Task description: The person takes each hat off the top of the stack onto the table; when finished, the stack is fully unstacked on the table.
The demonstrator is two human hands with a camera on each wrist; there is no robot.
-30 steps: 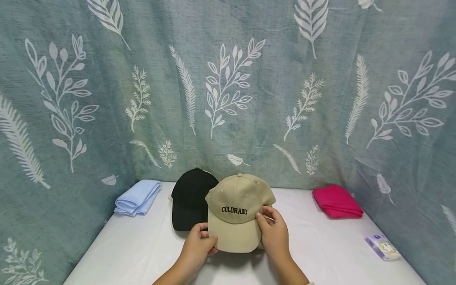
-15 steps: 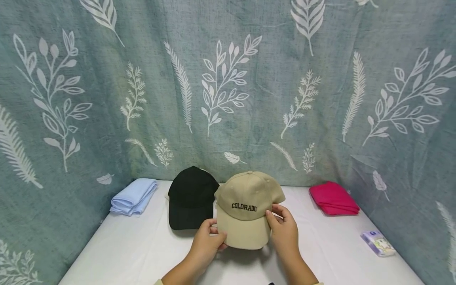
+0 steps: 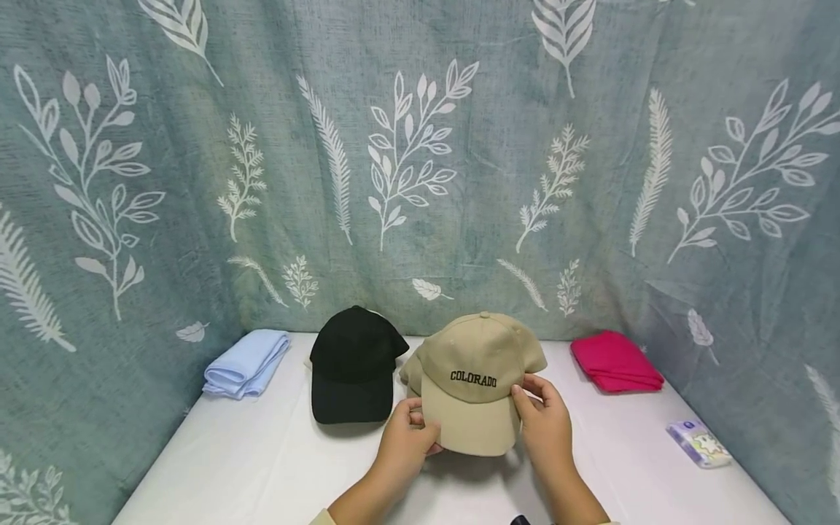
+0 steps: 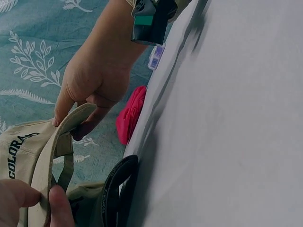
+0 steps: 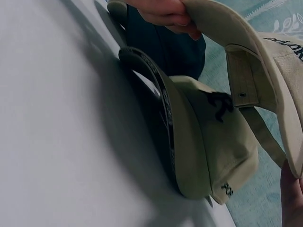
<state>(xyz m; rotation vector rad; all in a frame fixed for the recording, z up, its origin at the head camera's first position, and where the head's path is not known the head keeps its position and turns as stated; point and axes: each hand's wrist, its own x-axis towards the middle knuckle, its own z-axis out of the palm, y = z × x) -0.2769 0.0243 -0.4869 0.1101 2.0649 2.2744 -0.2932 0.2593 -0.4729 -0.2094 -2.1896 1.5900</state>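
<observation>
One beige COLORADO baseball cap [image 3: 482, 394] is held up above the tabletop [image 3: 262, 467], in front of a second beige cap [image 5: 215, 137] with dark embroidery and a dark brim edge. We judge it to be light and not fragile; its woven cloth should give enough friction, so we do not expect much slipping. The brim looks stiff, with a gentle curve, while the crown seems softer and may dent under hard pressing. Therefore the brim edges look to us the best place to take hold. Our left hand [image 3: 408, 435] pinches the brim at its left side, with the thumb on top; our right hand [image 3: 546, 419] pinches the right side, near where brim meets crown. To the left stands a black baseball cap [image 3: 354, 372]. Farther out we see a folded light blue cloth [image 3: 246, 364] on the left, a folded pinkish-red cloth [image 3: 617, 362] and a small purple-and-white packet [image 3: 698, 443] on the right.
</observation>
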